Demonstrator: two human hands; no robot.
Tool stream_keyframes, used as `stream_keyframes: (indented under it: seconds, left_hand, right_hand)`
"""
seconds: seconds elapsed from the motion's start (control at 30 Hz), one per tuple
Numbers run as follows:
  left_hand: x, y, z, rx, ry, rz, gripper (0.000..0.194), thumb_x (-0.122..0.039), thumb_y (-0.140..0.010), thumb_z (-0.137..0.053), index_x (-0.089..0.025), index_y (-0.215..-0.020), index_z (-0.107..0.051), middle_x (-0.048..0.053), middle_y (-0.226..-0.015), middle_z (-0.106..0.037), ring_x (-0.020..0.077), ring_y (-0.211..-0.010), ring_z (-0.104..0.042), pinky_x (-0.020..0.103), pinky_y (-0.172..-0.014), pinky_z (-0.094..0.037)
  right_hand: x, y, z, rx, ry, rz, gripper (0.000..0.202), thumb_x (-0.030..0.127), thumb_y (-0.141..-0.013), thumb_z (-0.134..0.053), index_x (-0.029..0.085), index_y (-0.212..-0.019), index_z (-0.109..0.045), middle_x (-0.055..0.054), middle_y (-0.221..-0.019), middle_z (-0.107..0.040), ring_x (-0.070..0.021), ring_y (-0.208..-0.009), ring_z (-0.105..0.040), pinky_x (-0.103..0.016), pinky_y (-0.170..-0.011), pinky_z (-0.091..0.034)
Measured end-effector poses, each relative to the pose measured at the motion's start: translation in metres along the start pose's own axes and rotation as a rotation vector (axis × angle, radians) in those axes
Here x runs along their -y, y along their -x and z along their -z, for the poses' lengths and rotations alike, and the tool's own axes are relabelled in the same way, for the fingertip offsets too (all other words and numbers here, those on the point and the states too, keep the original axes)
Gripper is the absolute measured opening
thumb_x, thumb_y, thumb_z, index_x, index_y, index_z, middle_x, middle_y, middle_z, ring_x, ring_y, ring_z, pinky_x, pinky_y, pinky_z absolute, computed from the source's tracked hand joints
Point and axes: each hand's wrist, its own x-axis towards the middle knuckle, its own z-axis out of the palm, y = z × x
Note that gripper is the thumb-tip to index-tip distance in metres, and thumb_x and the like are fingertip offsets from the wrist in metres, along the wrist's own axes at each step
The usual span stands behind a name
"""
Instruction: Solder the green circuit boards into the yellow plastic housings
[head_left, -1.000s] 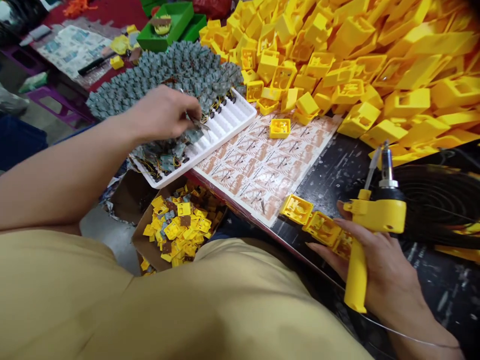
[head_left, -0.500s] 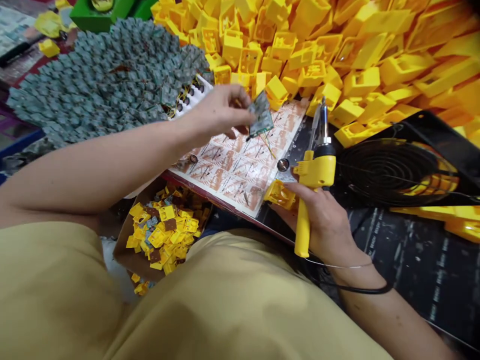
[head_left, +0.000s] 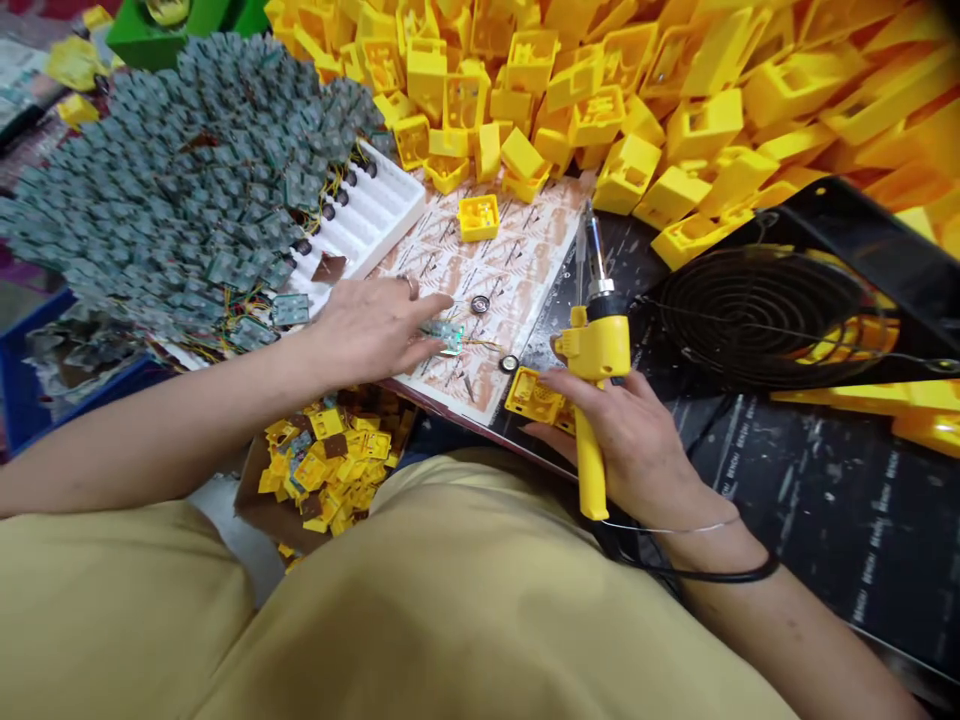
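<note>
Gripping the yellow soldering gun by its handle, the right hand also has its thumb and fingers close around a pair of yellow casings by the tabletop's near edge. On the printed sheet to their left, the left hand is at a small circuit board; its thumb and index finger stand moderately apart, and I cannot tell whether they pinch the board or merely rest beside it. Thin wires reach right from the board, with one dark disc near their end and another disc just beyond the board.

The wires look the weakest point: a finger catching one, or the board being dragged by it, could pull a joint loose. Sharing one hand between gun and casings could let a casing slip over the near edge, perhaps into the box of yellow parts below. The gun's tip points far, close to the heaped yellow casings; if hot, a careless swing might mark the plastic. The black cord at the right forearm could also snag and jerk the gun.
</note>
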Motion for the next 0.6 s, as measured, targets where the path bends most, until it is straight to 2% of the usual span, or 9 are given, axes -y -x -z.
stream_keyframes:
  seconds: [0.1, 0.17, 0.27, 0.33, 0.4, 0.47, 0.6]
  left_hand:
    - [-0.008, -0.009, 0.002, -0.177, 0.024, -0.163, 0.035, -0.038, -0.093, -0.052, -0.024, -0.122, -0.065, 0.010, -0.122, -0.064, 0.0292, -0.114, -0.057, 0.040, -0.091, -0.044]
    - [-0.016, -0.020, 0.000, -0.165, 0.034, -0.226, 0.028, -0.032, -0.092, -0.053, -0.022, -0.113, -0.069, 0.009, -0.123, -0.065, 0.0293, -0.116, -0.055, 0.044, -0.097, -0.041]
    - [-0.027, -0.037, -0.006, -0.098, 0.014, -0.225, 0.022, -0.029, -0.090, -0.054, -0.017, -0.097, -0.071, 0.009, -0.116, -0.067, 0.0304, -0.115, -0.055, 0.047, -0.099, -0.039]
    - [-0.029, -0.042, -0.008, -0.094, 0.030, -0.225, 0.020, -0.025, -0.089, -0.053, -0.016, -0.088, -0.070, 0.008, -0.111, -0.069, 0.0297, -0.114, -0.056, 0.047, -0.099, -0.039]
    - [-0.029, -0.041, -0.008, -0.128, 0.107, -0.225, 0.019, -0.023, -0.090, -0.051, -0.016, -0.088, -0.069, 0.007, -0.099, -0.071, 0.0260, -0.105, -0.060, 0.047, -0.100, -0.040]
    - [-0.028, -0.035, -0.007, -0.213, 0.243, -0.212, 0.020, -0.024, -0.091, -0.049, -0.015, -0.093, -0.067, 0.006, -0.090, -0.071, 0.0216, -0.094, -0.063, 0.044, -0.099, -0.042]
    - [-0.030, -0.025, -0.013, -0.372, 0.543, -0.203, 0.019, -0.022, -0.090, -0.050, -0.013, -0.098, -0.065, 0.005, -0.090, -0.072, 0.0166, -0.084, -0.066, 0.030, -0.083, -0.049]
  right_hand:
    - [-0.001, 0.002, -0.001, -0.003, -0.009, -0.001, 0.042, 0.029, -0.092, -0.063, 0.019, -0.129, -0.045, -0.002, -0.091, -0.068, -0.0161, -0.077, -0.064, -0.037, -0.091, -0.051]
    - [-0.002, 0.002, -0.001, -0.005, -0.012, -0.005, 0.043, 0.029, -0.092, -0.063, 0.019, -0.130, -0.044, -0.002, -0.088, -0.067, -0.0163, -0.077, -0.063, -0.036, -0.090, -0.051]
    - [-0.002, 0.003, -0.001, -0.010, -0.014, -0.011, 0.044, 0.029, -0.092, -0.063, 0.019, -0.130, -0.044, 0.000, -0.084, -0.065, -0.0163, -0.074, -0.063, -0.036, -0.087, -0.052]
    - [-0.001, 0.003, -0.001, -0.014, -0.010, -0.023, 0.043, 0.029, -0.092, -0.062, 0.019, -0.130, -0.044, -0.001, -0.084, -0.065, -0.0165, -0.074, -0.064, -0.036, -0.087, -0.052]
    - [-0.002, 0.003, -0.001, -0.023, 0.003, -0.041, 0.042, 0.028, -0.092, -0.062, 0.019, -0.129, -0.045, -0.002, -0.086, -0.065, -0.0168, -0.076, -0.065, -0.036, -0.086, -0.053]
    - [-0.003, 0.003, -0.001, -0.045, 0.028, -0.070, 0.042, 0.029, -0.091, -0.063, 0.019, -0.128, -0.046, -0.002, -0.087, -0.065, -0.0169, -0.075, -0.065, -0.036, -0.083, -0.054]
    - [-0.003, 0.002, -0.002, -0.079, 0.073, -0.117, 0.047, 0.036, -0.088, -0.068, 0.018, -0.127, -0.048, -0.003, -0.085, -0.066, -0.0181, -0.073, -0.065, -0.040, -0.086, -0.054]
